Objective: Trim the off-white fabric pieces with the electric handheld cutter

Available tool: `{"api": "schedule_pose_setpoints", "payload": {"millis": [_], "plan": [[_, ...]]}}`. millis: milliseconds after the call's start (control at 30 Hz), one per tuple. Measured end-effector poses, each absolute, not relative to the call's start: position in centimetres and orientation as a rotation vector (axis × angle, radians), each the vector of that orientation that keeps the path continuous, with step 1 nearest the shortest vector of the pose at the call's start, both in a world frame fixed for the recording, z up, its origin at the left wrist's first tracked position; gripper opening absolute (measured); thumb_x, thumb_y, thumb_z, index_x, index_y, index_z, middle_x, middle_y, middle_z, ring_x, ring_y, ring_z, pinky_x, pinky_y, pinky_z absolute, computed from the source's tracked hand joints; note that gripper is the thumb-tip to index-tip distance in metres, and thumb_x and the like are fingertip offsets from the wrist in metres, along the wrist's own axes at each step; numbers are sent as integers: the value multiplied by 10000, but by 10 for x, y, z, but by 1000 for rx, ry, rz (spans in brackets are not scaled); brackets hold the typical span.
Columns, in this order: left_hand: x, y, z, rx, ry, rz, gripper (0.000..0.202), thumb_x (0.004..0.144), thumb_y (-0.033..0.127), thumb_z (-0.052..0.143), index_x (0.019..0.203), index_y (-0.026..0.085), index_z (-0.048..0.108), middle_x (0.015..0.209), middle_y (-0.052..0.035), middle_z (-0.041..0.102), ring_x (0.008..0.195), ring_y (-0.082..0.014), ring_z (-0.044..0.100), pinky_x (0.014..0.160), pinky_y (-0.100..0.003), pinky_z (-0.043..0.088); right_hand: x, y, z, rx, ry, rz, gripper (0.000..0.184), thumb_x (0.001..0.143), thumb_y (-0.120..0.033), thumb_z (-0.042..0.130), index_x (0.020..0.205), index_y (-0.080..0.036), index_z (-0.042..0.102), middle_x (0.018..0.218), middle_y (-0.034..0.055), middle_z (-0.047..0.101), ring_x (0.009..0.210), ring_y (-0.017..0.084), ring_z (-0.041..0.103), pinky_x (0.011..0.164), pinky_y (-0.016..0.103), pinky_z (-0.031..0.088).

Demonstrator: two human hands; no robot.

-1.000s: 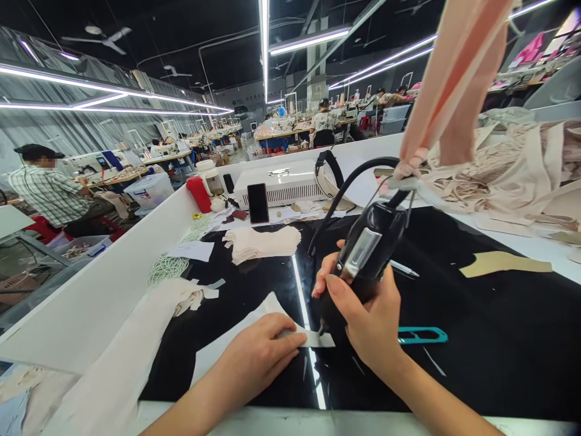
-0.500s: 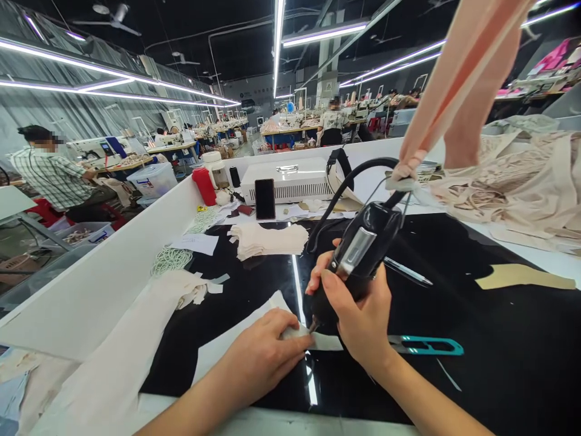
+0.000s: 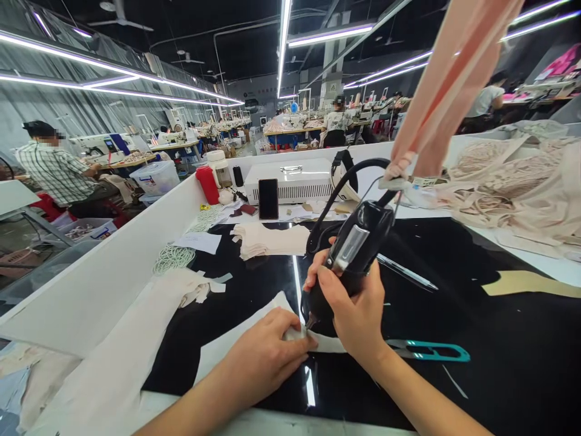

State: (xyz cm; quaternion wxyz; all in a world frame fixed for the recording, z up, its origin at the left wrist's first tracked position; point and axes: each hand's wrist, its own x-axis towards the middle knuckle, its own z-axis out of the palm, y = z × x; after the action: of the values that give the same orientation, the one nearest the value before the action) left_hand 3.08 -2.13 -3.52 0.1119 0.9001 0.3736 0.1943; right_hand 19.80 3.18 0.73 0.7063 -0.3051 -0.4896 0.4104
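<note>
My right hand (image 3: 358, 315) is wrapped round a black corded handheld tool (image 3: 363, 233) with a metal tip pointing down. That tip sits against a white fabric piece (image 3: 329, 345) on the black work surface (image 3: 254, 284), right beside the fingertips of my left hand (image 3: 275, 345). With thumb and fingers pressed together, my left hand pinches and holds down the same fabric, which partly hides under it. A twisted peach fabric strip (image 3: 447, 91) is tied near the tool's top, hanging from above. Teal-handled thread snips (image 3: 436, 351) lie to the right of my right wrist.
A pen (image 3: 408, 272) and a tan pattern piece (image 3: 531, 284) lie to the right. Stacked pale fabric pieces (image 3: 272, 240), a phone (image 3: 268, 198) and a white box (image 3: 290, 178) stand behind. Pale fabric lengths (image 3: 113, 345) cover the left; heaped strips (image 3: 521, 175) fill the back right.
The tool and my right hand have shifted slightly left, the tip staying at my left fingertips. The whole view has turned a little. Both hands keep their hold.
</note>
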Motion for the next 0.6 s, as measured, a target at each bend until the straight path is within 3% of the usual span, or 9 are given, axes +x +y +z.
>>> {"api": "schedule_pose_setpoints", "payload": {"millis": [267, 433, 600], "plan": [[30, -21, -38, 2635, 1074, 614, 270, 1070, 187, 555, 1296, 223, 698, 1194, -117, 621, 1050, -229, 642, 912, -323, 580, 194, 36, 8, -653, -1066, 911, 380, 848, -276, 784, 1134, -302, 535, 770, -85, 676, 569, 124, 637, 565, 286, 586], [31, -20, -42, 2645, 1097, 608, 248, 1059, 197, 578, 1275, 224, 698, 1205, -115, 624, 1047, -233, 647, 920, -339, 582, 193, 36, 7, -706, -1092, 907, 288, 859, -353, 773, 1016, -276, 544, 784, -64, 677, 575, 134, 647, 570, 309, 593], [30, -20, -41, 2678, 1108, 584, 290, 1038, 173, 595, 1320, 212, 652, 1170, -100, 653, 1036, -245, 649, 906, -357, 588, 205, 38, 7, -773, -1129, 836, 391, 835, -402, 808, 1095, -293, 538, 822, -62, 690, 622, 150, 663, 647, 330, 600]]}}
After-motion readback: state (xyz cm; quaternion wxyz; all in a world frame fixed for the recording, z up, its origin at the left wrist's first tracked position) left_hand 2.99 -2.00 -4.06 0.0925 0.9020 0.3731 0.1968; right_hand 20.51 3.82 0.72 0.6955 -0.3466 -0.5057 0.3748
